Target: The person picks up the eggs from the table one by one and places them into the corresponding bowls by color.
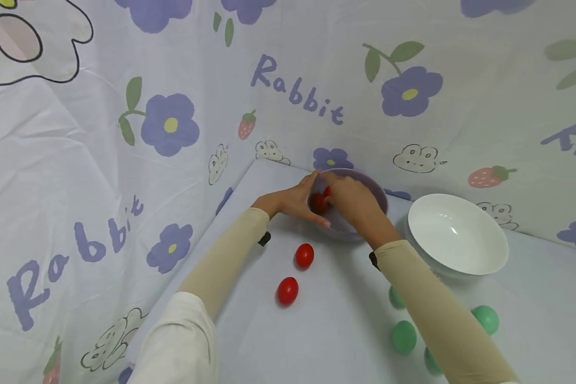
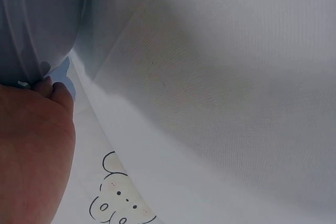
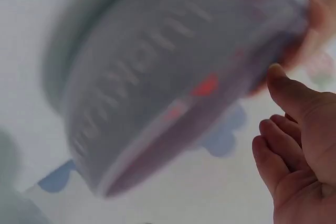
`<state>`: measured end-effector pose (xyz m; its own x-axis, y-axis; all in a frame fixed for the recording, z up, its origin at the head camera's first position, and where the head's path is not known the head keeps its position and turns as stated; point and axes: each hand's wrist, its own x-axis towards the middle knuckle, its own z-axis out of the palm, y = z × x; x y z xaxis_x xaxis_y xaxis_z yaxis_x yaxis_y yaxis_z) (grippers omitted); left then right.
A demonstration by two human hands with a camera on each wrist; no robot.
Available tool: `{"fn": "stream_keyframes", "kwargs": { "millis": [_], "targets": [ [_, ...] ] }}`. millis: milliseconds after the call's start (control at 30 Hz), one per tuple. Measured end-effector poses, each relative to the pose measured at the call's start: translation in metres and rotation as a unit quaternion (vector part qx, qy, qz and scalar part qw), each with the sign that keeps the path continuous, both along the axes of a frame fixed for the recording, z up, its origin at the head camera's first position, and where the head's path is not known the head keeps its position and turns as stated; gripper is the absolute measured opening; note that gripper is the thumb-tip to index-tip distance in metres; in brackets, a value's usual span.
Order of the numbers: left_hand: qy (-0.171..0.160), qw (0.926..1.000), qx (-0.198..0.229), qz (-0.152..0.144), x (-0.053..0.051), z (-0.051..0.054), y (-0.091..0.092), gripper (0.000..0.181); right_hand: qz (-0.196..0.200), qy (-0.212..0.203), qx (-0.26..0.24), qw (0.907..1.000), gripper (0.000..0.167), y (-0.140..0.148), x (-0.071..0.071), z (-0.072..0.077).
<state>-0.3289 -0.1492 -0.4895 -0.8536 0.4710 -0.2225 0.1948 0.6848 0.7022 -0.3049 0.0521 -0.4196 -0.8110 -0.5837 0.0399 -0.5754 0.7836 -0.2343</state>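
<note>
One patterned cloth [image 1: 312, 58], printed with purple flowers, strawberries, rabbit faces and the word "Rabbit", fills the upper part and left side of the head frame. Below it, from the centre to the lower right, spreads a pale desk [image 1: 336, 320]. Two beige sleeves cross it: the left sleeve [image 1: 230, 261] at lower left of centre, the right sleeve [image 1: 437, 304] at lower right. A white bowl [image 1: 456, 232] stands right of centre, its inside bare. Just left of it, at the centre, sits a smaller purple bowl [image 1: 374, 189]; in the right wrist view its wall carries raised lettering, blurred.

The left hand [image 1: 295, 202] is clamped on the purple bowl's left side, thumb toward the near rim and fingers toward the far one. The right hand [image 1: 355, 200] reaches into that bowl from the right; in the right wrist view its thumb and fingers stand apart with nothing between them.

Four green eggs [image 1: 403, 337] lie on the desk at lower right, two partly hidden by the right sleeve. Two red eggs [image 1: 304, 256] lie on the desk near the centre, below the purple bowl, and two more show inside it, beside the right hand's fingers.
</note>
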Motion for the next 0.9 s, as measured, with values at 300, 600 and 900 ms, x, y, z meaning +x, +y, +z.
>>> {"fn": "stream_keyframes", "kwargs": {
  "millis": [300, 600, 900],
  "targets": [
    [0.003, 1.0000, 0.006, -0.003, 0.001, 0.001, 0.002, 0.159, -0.016, 0.046, -0.199, 0.9787, 0.067, 0.014, 0.051, 0.059],
    [0.023, 0.9996, 0.011, -0.012, 0.000, 0.003, 0.000, 0.153, 0.003, 0.093, -0.310, 0.9462, 0.075, 0.013, 0.125, 0.076],
    [0.039, 0.9991, -0.003, -0.015, -0.003, -0.004, 0.001, 0.151, -0.038, -0.009, -0.325, 0.9448, 0.078, 0.004, 0.180, 0.018]
  ]
}}
